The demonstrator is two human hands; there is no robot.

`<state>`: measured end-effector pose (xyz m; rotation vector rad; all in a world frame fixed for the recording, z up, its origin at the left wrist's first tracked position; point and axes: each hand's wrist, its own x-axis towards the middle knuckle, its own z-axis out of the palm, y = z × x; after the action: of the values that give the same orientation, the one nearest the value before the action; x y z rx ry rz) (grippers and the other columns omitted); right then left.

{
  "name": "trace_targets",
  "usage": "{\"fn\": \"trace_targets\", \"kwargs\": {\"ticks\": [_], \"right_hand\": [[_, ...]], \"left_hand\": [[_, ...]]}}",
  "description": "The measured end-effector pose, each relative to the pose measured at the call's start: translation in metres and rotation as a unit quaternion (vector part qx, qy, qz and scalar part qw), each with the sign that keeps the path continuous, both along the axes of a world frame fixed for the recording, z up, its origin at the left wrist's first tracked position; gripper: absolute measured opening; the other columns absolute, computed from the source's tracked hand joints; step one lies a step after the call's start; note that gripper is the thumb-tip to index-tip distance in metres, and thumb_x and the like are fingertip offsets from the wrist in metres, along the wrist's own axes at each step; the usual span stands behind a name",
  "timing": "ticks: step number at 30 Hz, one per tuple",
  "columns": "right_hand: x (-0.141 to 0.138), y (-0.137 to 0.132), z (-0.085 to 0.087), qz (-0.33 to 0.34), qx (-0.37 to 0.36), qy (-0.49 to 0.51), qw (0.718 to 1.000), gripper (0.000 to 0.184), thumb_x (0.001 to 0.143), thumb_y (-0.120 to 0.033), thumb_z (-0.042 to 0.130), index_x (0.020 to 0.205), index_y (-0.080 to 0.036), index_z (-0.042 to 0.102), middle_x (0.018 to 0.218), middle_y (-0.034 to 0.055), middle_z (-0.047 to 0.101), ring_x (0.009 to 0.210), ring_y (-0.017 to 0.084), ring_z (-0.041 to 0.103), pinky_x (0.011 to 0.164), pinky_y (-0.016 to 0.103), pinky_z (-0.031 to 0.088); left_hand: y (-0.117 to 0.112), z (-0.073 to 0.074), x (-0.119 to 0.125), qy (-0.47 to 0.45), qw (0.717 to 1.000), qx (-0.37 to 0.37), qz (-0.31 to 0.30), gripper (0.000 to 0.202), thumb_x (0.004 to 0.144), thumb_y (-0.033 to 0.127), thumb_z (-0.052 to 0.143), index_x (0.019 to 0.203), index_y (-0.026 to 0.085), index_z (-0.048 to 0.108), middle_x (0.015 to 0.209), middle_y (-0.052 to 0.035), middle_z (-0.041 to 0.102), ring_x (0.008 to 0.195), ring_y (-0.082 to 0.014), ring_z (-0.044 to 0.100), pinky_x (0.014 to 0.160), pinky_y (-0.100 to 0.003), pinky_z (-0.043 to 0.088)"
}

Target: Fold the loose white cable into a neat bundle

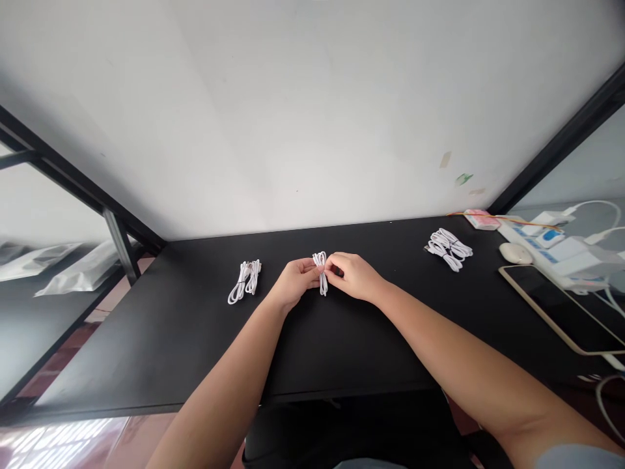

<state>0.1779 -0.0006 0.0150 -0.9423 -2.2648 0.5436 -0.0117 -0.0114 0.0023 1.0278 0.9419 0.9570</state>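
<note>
A white cable (323, 284), folded into a narrow bundle, stands between my hands over the middle of the black table. My left hand (297, 279) grips it from the left, thumb and fingers closed around its middle. From the other side, my right hand (352, 275) pinches at the bundle's middle with thumb and forefinger; what lies between those fingertips is too small to make out. To the left, bundled white cables (245, 280) with dark ties lie on the table. More bundled white cables (448, 248) lie farther off to the right.
On the right are a phone (569, 306), a white rounded case (516, 253), a power strip (532, 244) with chargers and a small pink-and-white box (482, 219). The black table (185, 339) meets a white wall behind. Clear plastic bags (81, 270) lie on a left-hand surface.
</note>
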Motion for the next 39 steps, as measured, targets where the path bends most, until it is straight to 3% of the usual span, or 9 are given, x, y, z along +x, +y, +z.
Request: {"fn": "trace_targets", "kwargs": {"ticks": [9,19,27,39], "right_hand": [[-0.0018,0.0009,-0.0012,-0.007,0.017,-0.006,1.0,0.009,0.089,-0.013,0.058,0.082,-0.02,0.058,0.083,0.0022,0.064,0.075,0.016,0.057,0.068,0.027,0.042],[-0.0016,-0.0015,0.0013,-0.001,-0.004,0.018,1.0,0.01,0.088,-0.014,0.06,0.082,-0.02,0.056,0.086,0.0019,0.064,0.073,0.014,0.058,0.068,0.026,0.044],[-0.0018,-0.0017,0.0013,-0.005,-0.003,0.012,1.0,0.009,0.088,-0.013,0.06,0.082,-0.02,0.057,0.086,0.002,0.064,0.073,0.014,0.058,0.067,0.026,0.044],[-0.0012,-0.0017,0.0004,-0.014,-0.012,0.004,1.0,0.003,0.091,-0.02,0.061,0.088,-0.02,0.061,0.089,0.003,0.066,0.075,0.015,0.06,0.067,0.028,0.045]], "left_hand": [[-0.0006,0.0005,0.0057,-0.012,0.999,-0.005,0.04,0.042,0.065,0.04,0.09,0.091,0.011,0.074,0.09,-0.0101,0.075,0.081,-0.0188,0.07,0.081,-0.035,0.057],[0.0012,-0.0038,0.004,0.021,0.997,0.055,0.05,0.031,0.071,0.037,0.084,0.089,0.012,0.076,0.083,-0.0058,0.072,0.076,-0.0143,0.062,0.08,-0.03,0.051],[0.0027,-0.0051,0.0032,0.035,0.996,0.062,0.047,0.032,0.071,0.04,0.084,0.085,0.013,0.076,0.082,-0.0061,0.072,0.077,-0.0162,0.064,0.081,-0.032,0.051],[0.0027,-0.0067,0.0021,0.053,0.995,0.073,0.045,0.03,0.076,0.037,0.08,0.094,0.013,0.077,0.089,-0.0078,0.075,0.083,-0.0182,0.067,0.083,-0.033,0.052]]}}
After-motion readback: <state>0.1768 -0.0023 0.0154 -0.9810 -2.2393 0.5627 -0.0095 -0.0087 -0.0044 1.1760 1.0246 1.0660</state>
